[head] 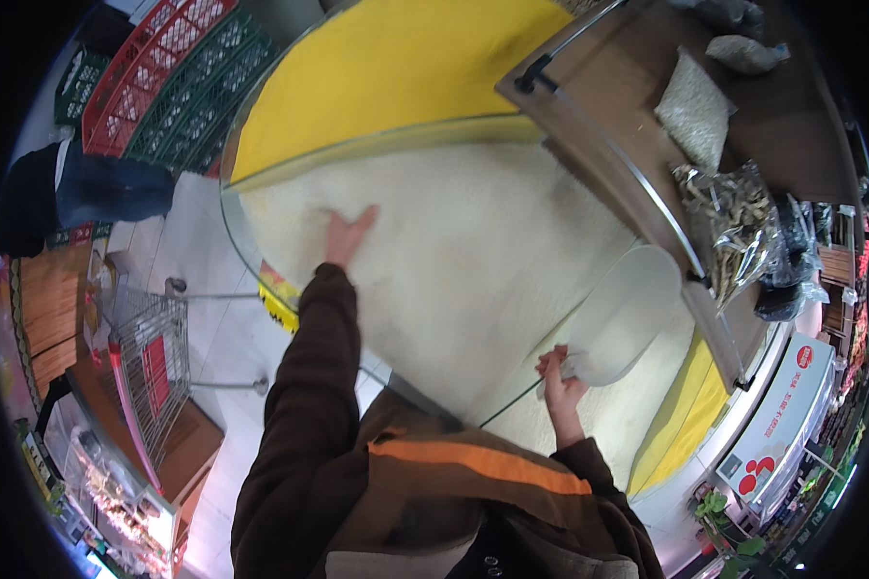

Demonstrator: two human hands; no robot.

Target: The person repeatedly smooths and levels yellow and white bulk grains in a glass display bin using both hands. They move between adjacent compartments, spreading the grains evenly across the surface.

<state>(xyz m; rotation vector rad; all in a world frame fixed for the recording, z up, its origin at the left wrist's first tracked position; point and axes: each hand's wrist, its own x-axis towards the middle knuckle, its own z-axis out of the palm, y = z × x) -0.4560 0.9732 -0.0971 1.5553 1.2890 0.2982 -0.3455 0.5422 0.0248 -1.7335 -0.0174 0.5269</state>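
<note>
My left hand [347, 235] reaches over the large heap of pale loose grain [449, 268], which looks like rice. Its fingers are spread and somewhat blurred, and I see nothing in them; whether the tips dig into the grain I cannot tell. Gripped by the handle in my right hand [565, 394] is a big white plastic scoop [623, 318]. The scoop is over the right side of the bin, past a clear divider [510, 403]. No load of grain can be made out in it.
A brown shelf with a metal rail [634, 170] overhangs the bin at right, bearing bagged dry goods [695, 112]. Yellow cloth [398, 65] lines the far compartment. At left are a shopping cart [156, 369], stacked plastic crates [181, 79] and another person's legs [112, 184].
</note>
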